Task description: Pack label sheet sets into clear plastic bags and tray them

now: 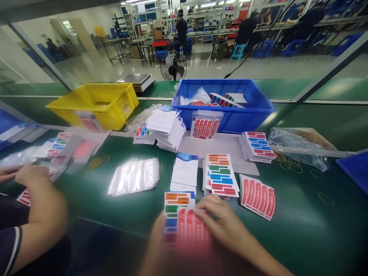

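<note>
My left hand (156, 235) grips the left edge of a multicoloured sticker sheet (171, 209) with orange, green and blue labels. A blue-topped sheet shows behind it. My right hand (220, 220) pinches a red sticker sheet (189, 226) at its upper right and lays it partly over the coloured one; their lower ends are blurred. Just beyond are a pile of white leaflets with blue tops (184, 172) and a stack of multicoloured sticker sheets (221, 176). Red curved-label sheets (257, 197) lie right of my right hand. Clear plastic bags (135, 176) lie to the left.
A blue bin (224, 115) and a yellow bin (97, 111) stand at the back, with a tall leaflet stack (166, 128) between. More sticker sheets (257, 145), rubber bands (289, 163) and a plastic bag (301, 143) lie right. A co-worker's arm (43, 214) works at left.
</note>
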A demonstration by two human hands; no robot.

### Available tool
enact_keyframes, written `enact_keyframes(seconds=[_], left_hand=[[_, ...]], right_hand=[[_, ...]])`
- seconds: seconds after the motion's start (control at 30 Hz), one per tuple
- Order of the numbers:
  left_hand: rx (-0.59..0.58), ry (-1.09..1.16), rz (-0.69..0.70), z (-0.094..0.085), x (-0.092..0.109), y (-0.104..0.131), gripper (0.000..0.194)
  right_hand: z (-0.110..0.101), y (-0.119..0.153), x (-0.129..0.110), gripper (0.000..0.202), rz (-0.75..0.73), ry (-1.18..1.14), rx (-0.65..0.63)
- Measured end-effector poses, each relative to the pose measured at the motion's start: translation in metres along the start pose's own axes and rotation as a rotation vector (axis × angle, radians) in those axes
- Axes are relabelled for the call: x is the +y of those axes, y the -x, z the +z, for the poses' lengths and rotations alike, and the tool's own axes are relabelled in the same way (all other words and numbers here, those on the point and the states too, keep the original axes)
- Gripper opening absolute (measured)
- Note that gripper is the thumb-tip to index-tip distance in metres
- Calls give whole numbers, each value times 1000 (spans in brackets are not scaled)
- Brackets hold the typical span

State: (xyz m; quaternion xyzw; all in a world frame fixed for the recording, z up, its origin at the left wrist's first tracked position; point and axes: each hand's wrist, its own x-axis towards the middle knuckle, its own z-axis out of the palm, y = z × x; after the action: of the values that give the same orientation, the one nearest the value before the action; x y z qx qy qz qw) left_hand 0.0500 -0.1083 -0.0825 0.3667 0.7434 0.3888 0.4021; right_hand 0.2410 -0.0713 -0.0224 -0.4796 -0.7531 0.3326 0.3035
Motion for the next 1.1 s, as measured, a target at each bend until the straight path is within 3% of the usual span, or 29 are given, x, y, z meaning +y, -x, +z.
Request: enact_keyframes(seconds=[0.1,0.2,0.23,0.3,0.37,0.43,0.5,0.57,0.63,0.7,0.73,0.8,0.87,1.1], left_hand=[[-326,101,97,-8,6,3,37],[-519,76,144,-26,23,-2,38],[-559,34,169,-32,29,-5,34],[-656,-118,279,-41,42,-11,26],[-743,-346,446,-45,52,-15,28],[-776,-532,581,-44,56,-21,27],[-828,-572,622,-41,56,-29,24],[-761,-480,558,-39,51,-44,23],[-470,-446,457,-39,44,-65,26],[-120,-572,412,-38,35,-89,34],[-26,-653,407,-37,30,-101,37],[28,-741,402,-35,22,-118,35],[8,-751,389,-33,16,-128,26],[-45,-622,288,-53,9,-132,26]], right_hand=[[48,-17,8,20,-71,117,121],[60,-11,22,10,-104,194,221],[59,-7,26,19,-116,182,213],[55,0,32,42,-125,95,125],[54,4,39,53,-79,-40,-2],[61,5,48,49,21,-205,-91],[71,4,58,40,99,-351,-139],[78,1,64,27,98,-437,-184],[80,0,65,25,56,-469,-217],[77,0,64,28,26,-495,-215],[74,1,63,27,24,-512,-200],[70,4,63,25,37,-538,-180],[68,5,65,24,66,-539,-187],[75,7,70,27,95,-492,-153]])
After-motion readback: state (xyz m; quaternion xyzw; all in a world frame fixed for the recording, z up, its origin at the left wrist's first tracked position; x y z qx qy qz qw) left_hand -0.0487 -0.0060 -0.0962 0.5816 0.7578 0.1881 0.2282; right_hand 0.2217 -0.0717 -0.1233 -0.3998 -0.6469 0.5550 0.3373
